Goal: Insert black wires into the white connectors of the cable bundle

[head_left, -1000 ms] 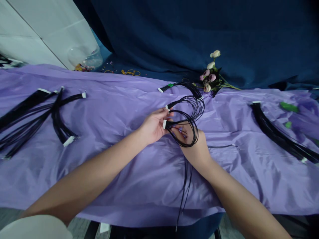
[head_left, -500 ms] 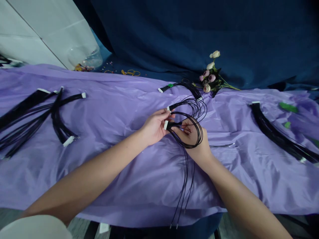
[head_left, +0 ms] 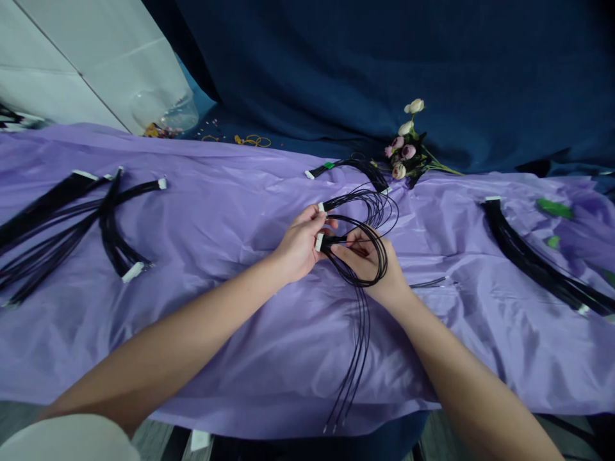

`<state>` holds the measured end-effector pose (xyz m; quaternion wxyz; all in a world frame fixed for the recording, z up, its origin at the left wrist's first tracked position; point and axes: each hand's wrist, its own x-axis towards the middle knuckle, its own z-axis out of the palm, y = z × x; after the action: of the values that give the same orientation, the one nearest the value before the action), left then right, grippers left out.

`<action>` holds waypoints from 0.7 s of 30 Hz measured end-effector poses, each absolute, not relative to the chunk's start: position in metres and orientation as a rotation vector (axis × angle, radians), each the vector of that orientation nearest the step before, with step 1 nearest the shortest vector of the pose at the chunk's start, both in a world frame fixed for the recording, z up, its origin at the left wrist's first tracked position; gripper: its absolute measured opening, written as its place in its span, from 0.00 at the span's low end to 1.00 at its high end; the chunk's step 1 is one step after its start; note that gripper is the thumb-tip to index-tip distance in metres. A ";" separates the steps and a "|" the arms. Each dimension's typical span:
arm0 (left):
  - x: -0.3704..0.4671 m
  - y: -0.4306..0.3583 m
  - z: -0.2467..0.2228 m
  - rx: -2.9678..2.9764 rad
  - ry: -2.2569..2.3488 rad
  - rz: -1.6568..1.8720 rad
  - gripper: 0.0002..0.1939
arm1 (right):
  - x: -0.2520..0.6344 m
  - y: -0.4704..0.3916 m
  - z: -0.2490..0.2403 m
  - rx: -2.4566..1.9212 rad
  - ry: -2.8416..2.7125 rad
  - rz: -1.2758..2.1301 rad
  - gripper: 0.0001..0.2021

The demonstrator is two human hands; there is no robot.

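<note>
At centre of purple table cover [head_left: 230, 211]: left hand [head_left: 298, 246] pinching white connector [head_left: 319, 242] of black wire harness [head_left: 362, 253], thumb and fingertips closed on connector body. Right hand [head_left: 377, 266] just right of connector, fingers curled together around the black wires where they leave it; whether a single wire is gripped between the fingertips cannot be told. Harness loop passing over right-hand fingers and back toward the connector; loose wire ends [head_left: 336, 416] trailing near, down over front table edge between both forearms. Second white connector [head_left: 321, 207] just above left thumb, its wires fanning right and far in a looser loop. No legible writing, brand or label on any connector or cable; green tag [head_left: 328, 165] on far cable [head_left: 355, 168] too small to read. Far of hands, at cover edge: small bunch of artificial flowers [head_left: 406, 150] against dark blue cloth [head_left: 384, 64]. Left side: spread of black cable bundles [head_left: 72, 218] with white connectors, well apart from hands. Right side: further black bundle [head_left: 533, 256], curved, with green pieces [head_left: 556, 207] near it. Far left: clear jar [head_left: 166, 112] lying beside yellow rubber bands [head_left: 252, 139].
</note>
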<state>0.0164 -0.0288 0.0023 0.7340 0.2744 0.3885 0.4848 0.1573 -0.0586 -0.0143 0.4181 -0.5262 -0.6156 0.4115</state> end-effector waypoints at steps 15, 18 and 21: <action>0.015 -0.029 0.002 0.602 0.762 1.055 0.02 | 0.200 -0.060 0.026 -1.344 -1.315 1.664 0.16; 0.013 -0.028 0.002 0.568 0.790 1.068 0.02 | 0.219 -0.062 0.035 -1.322 -1.372 1.666 0.13; 0.012 -0.027 0.003 0.531 0.810 1.082 0.02 | 0.233 -0.064 0.042 -1.252 -1.393 1.706 0.09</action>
<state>0.0119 -0.0266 0.0031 0.7478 0.2429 0.3705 0.4945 0.2332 -0.0643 0.0416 0.2993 -0.4714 -0.5248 0.6425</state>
